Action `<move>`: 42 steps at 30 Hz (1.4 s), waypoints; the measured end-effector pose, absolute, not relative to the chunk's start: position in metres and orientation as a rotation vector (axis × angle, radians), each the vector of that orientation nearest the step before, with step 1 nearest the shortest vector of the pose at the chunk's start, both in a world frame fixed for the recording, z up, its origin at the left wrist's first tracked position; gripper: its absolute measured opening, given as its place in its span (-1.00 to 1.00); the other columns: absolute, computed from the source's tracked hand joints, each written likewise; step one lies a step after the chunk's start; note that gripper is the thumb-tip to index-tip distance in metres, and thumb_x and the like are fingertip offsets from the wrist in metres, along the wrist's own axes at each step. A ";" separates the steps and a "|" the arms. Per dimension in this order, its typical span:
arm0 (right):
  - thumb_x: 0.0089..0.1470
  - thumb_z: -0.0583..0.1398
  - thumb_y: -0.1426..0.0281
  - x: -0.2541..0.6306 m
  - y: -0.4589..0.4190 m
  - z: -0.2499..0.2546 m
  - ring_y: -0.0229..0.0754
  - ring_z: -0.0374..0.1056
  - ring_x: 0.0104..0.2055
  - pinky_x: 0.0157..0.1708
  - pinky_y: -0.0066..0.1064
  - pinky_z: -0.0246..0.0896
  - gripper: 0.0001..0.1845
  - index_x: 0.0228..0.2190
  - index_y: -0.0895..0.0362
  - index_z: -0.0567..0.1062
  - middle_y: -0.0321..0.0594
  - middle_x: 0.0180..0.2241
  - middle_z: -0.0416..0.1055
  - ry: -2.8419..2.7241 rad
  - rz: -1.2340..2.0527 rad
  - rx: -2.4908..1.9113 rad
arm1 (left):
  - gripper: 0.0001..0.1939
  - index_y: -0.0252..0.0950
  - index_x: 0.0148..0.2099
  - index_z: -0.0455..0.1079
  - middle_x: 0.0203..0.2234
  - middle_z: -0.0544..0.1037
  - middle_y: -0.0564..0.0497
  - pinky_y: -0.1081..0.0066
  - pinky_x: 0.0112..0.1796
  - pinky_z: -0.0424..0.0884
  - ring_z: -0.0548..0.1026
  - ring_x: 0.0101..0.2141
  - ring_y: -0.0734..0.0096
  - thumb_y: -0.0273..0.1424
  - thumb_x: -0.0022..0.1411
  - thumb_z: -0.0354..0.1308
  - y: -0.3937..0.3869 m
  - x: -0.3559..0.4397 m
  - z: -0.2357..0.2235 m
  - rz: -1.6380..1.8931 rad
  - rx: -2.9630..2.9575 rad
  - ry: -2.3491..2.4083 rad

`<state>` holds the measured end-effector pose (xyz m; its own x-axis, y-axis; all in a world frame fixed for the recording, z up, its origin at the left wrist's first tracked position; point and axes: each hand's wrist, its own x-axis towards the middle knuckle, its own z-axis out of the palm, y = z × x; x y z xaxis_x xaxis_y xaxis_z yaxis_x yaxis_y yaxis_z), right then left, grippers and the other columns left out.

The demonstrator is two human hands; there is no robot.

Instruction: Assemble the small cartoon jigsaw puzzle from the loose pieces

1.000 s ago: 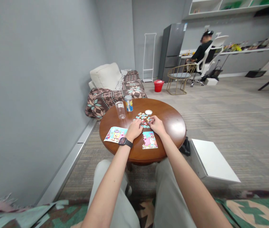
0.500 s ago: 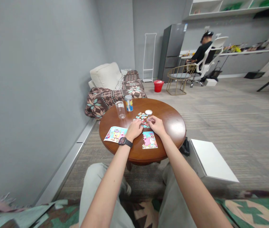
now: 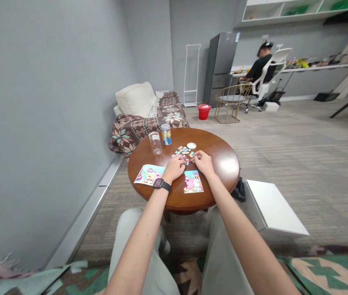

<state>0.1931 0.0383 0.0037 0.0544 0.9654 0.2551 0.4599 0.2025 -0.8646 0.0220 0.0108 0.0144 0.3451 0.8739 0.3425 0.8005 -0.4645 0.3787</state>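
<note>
The left hand (image 3: 174,169) and right hand (image 3: 203,162) are resting just apart beside jigsaw pieces (image 3: 184,154), near a clear glass (image 3: 155,143) and a can (image 3: 166,134) on the counter (image 3: 219,151).

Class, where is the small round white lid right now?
In the head view, the small round white lid lies on the round dark-wood table, just beyond the scattered colourful jigsaw pieces and right of the blue-and-yellow can.

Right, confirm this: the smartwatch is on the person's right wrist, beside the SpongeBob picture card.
Wrong wrist. The head view shows the smartwatch on the left wrist, not the right. It does sit beside the SpongeBob picture card.
</note>
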 end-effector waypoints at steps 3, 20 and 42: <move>0.13 0.12 0.35 0.193 0.039 0.004 -0.14 0.53 -0.31 -0.19 -0.35 0.32 -0.91 -0.37 0.05 0.42 -0.28 -0.46 0.61 -1.523 0.686 -1.378 | -0.66 -0.29 -0.15 0.61 -0.11 0.58 -0.08 0.22 0.13 0.37 0.48 -0.03 0.22 -0.57 0.26 -0.01 0.013 0.022 0.012 0.745 2.474 1.549; 0.05 0.23 0.27 0.196 0.045 -0.002 0.01 0.53 -0.19 -0.09 -0.19 0.36 -0.79 -0.42 0.09 0.64 -0.14 -0.30 0.64 -1.689 0.765 -1.050 | -0.85 -0.31 -0.14 0.43 -0.16 0.52 -0.10 0.23 0.00 0.40 0.47 -0.07 0.21 -0.35 0.40 0.08 0.012 0.024 0.015 0.874 2.556 1.584; 0.08 0.18 0.16 0.197 0.045 -0.003 -0.10 0.43 -0.33 -0.24 -0.30 0.30 -0.66 -0.52 0.12 0.59 -0.18 -0.45 0.56 -1.766 0.855 -1.080 | -0.78 -0.27 0.03 0.43 -0.10 0.56 -0.09 0.27 -0.04 0.40 0.49 -0.03 0.24 -0.38 0.43 0.03 0.011 0.024 0.016 0.911 2.543 1.648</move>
<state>0.1974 0.0450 -0.0032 -0.2437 0.9156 0.3199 0.3169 0.3869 -0.8659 0.0235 0.0109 0.0164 0.2917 0.8305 0.4745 0.8435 -0.4573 0.2819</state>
